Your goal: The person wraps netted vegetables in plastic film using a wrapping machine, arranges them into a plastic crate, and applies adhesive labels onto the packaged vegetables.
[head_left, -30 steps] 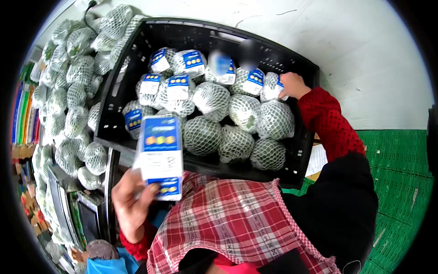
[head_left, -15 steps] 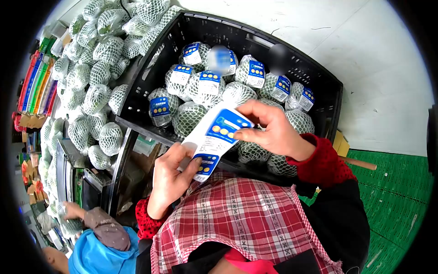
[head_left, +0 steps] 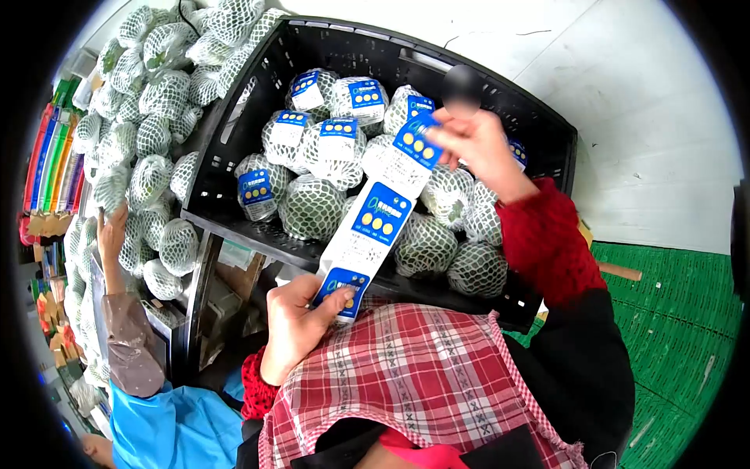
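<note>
A strip of blue-and-white printed labels [head_left: 380,213] stretches diagonally in front of me, over the near side of the black crate. My left hand [head_left: 297,316] pinches its lower end between thumb and fingers. The top label is gripped by my right hand [head_left: 483,148], thumb against fingers; whether it has come off the backing I cannot tell. Below and behind the strip, round green produce in white foam nets [head_left: 316,207] lies in the crate [head_left: 226,223]. Several pieces at the back carry the same kind of label, such as the netted piece [head_left: 256,187] at the left.
More netted produce [head_left: 160,133] is heaped on the left. Beside it, a co-worker in blue [head_left: 176,422] reaches a hand [head_left: 112,234] toward the heap. Coloured folders or bins [head_left: 55,156] stand farther left. Green slatted flooring [head_left: 672,328] and a white wall [head_left: 648,156] are at the right.
My right hand has moved up with the strip's top end, drawing out more of the strip. The left hand stays near its place. The co-worker's arm has reached upward to the heap.
</note>
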`<action>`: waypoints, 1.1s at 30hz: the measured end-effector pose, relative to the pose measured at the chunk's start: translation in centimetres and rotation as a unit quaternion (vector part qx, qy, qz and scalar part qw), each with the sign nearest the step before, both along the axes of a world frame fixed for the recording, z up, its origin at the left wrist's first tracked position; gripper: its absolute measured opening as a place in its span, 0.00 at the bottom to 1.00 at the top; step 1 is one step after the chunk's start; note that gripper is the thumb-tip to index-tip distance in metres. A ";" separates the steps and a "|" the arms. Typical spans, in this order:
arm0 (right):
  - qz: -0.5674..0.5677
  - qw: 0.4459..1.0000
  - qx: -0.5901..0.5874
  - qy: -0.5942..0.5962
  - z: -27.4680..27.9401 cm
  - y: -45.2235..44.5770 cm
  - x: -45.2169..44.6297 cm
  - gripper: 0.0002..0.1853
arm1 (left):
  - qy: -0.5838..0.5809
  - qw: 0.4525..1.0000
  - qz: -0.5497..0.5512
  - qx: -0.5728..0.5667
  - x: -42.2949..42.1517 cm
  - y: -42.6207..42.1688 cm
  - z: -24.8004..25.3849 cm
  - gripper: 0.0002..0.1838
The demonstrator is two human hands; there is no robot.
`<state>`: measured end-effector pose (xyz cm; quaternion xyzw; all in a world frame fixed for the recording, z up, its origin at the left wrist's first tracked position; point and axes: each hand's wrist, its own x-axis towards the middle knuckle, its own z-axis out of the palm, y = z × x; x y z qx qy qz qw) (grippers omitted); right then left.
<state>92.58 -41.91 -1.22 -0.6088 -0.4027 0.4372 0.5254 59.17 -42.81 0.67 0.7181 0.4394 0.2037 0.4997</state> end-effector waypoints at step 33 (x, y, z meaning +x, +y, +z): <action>0.047 0.987 0.143 -0.062 1.8 -7.7 -5.9 0.05 | -0.018 0.994 -0.108 -0.004 2.4 -0.8 0.1 0.11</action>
